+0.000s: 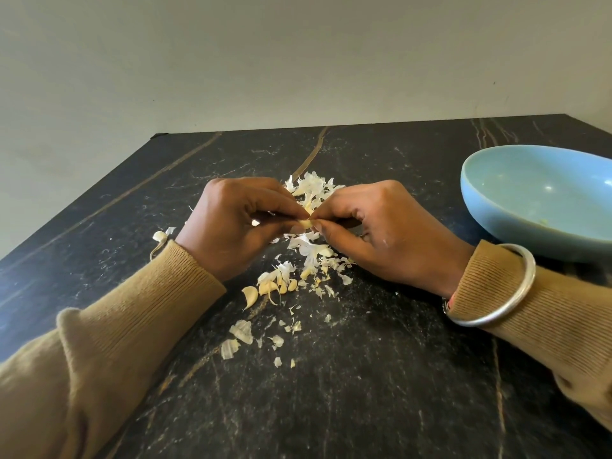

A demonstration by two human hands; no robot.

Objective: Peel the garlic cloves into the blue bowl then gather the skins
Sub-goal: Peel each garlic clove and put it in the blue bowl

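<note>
While my left hand point(238, 223) and right hand point(381, 233) pinch one garlic clove point(306, 223) with fingers point(288, 207) clamped, left of the blue bowl point(472, 197), I'd peel gently, then drop it in.

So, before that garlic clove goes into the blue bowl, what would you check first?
1. Grip: left hand and right hand both pinch the garlic clove at their fingertips: ok.
2. Peeling finished: fingers hide most of it: cannot tell.
3. Target: the blue bowl stands upright on the right hand's side: ok.
4. Bowl's surroundings: loose skins lie mid-table, apart from the bowl: ok.
5. Skins gathered: scattered, not piled: not ok.
6. Supply: spare cloves lie by the left wrist: ok.
</note>
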